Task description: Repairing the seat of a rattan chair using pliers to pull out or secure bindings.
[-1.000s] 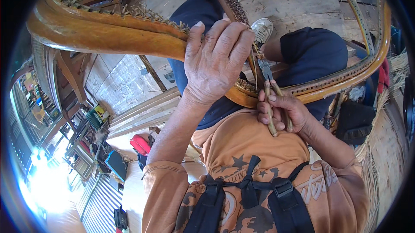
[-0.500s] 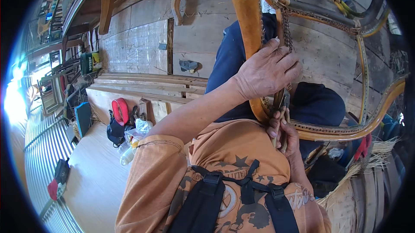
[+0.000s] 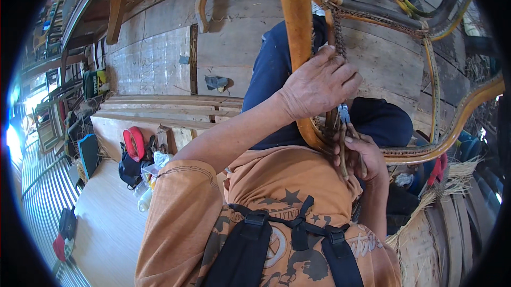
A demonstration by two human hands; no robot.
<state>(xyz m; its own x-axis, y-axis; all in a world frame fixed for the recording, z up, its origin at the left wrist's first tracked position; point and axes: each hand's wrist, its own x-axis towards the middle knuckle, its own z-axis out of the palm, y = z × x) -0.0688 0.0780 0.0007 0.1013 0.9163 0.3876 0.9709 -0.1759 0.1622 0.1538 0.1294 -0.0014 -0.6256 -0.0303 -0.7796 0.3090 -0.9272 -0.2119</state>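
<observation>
A rattan furniture frame (image 3: 297, 18) of bent, honey-coloured poles rests across my lap, with dark braided binding along its inner edges. My left hand (image 3: 322, 82) lies over an upright of this frame, its fingers bent round the braided strip (image 3: 339, 34); the fingertips on the far side are hidden. Just below it, close to my belly, my right hand (image 3: 367, 154) grips a pair of pliers (image 3: 344, 114) with metal jaws and tan handles. The handles stand somewhat apart, and the jaws point up at the frame just under my left hand. What the jaws touch cannot be made out.
Stacked wooden planks (image 3: 170, 107) lie to the left, beside a red and black bag (image 3: 133, 154) and clear bottles. Curved wooden legs (image 3: 118, 7) of other furniture stand at the upper left. Straw-like strips (image 3: 458, 178) lie at the right.
The pliers show more fully now, with their handles spread wider and my right hand turned and opened further round them. My left hand keeps its place on the frame. The whole view has shifted slightly.
</observation>
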